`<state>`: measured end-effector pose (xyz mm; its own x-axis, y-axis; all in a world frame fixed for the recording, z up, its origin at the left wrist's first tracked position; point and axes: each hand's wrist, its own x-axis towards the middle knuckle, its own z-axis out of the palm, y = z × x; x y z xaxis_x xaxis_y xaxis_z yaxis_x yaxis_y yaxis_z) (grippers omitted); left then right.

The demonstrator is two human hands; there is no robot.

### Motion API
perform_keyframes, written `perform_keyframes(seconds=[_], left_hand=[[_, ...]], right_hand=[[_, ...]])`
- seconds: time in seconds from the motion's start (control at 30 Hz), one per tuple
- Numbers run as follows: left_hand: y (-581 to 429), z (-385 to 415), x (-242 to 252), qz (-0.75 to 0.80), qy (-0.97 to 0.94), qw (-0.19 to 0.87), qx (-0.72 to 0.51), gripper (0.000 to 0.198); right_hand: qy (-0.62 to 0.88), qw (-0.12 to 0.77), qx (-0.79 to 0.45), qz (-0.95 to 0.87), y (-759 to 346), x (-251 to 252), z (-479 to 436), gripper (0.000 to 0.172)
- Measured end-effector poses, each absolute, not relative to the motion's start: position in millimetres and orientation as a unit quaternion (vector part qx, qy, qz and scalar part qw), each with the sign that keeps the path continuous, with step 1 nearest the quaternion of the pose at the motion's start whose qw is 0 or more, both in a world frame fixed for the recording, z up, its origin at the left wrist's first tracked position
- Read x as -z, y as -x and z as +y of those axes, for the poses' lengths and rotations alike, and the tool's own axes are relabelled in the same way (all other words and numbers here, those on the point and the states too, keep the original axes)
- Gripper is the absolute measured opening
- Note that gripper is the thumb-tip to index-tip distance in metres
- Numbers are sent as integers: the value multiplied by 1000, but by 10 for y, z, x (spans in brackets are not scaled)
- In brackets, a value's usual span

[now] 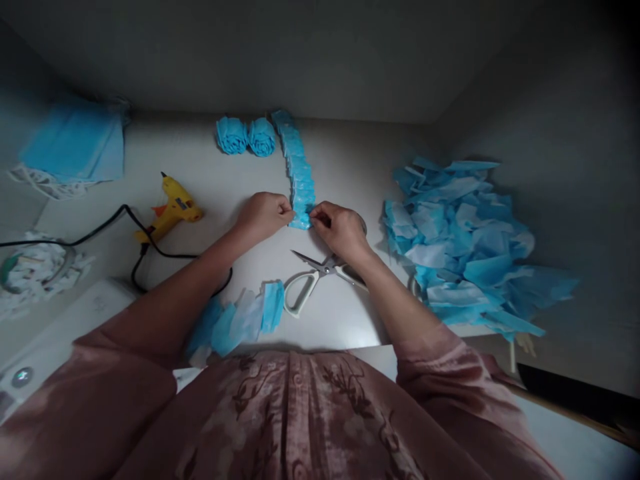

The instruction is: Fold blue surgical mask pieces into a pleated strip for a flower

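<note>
A long pleated strip of blue fabric [300, 175] runs from the back of the table toward me, its folds overlapping. At its near end, my left hand [267, 212] pinches the left edge between thumb and finger. Opposite it, my right hand [340, 227] is closed in a pinch at the right edge. Below my right hand lies a pair of scissors [313, 273] with pale handles and blades spread apart; my wrist partly covers it. Two rolled blue fabric roses [245, 137] sit side by side left of the strip's far end.
Loose blue and white fabric pieces [460, 233] are heaped at the right. A yellow glue gun [173, 210] with a black cord [125, 213] lies left. Face masks [75, 143] are stacked at the back left, above white scraps [43, 270]. More fabric pieces [245, 320] lie before me.
</note>
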<state>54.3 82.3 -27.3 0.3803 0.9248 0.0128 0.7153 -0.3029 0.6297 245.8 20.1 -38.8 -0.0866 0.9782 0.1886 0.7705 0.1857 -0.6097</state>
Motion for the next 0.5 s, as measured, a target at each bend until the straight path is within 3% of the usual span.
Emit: perform_keyframes(seconds=[0.13, 0.23, 0.5], left_hand=[[-563, 812, 264, 532, -789, 254, -173, 12], [-566, 808, 277, 533, -792, 244, -171, 14], [-516, 889, 361, 512, -784, 281, -211, 11]], right_hand=[[568, 335, -117, -743, -2504, 405, 177, 35], [552, 321, -74, -766, -2505, 396, 160, 48], [565, 202, -42, -799, -2432, 382, 179, 43]])
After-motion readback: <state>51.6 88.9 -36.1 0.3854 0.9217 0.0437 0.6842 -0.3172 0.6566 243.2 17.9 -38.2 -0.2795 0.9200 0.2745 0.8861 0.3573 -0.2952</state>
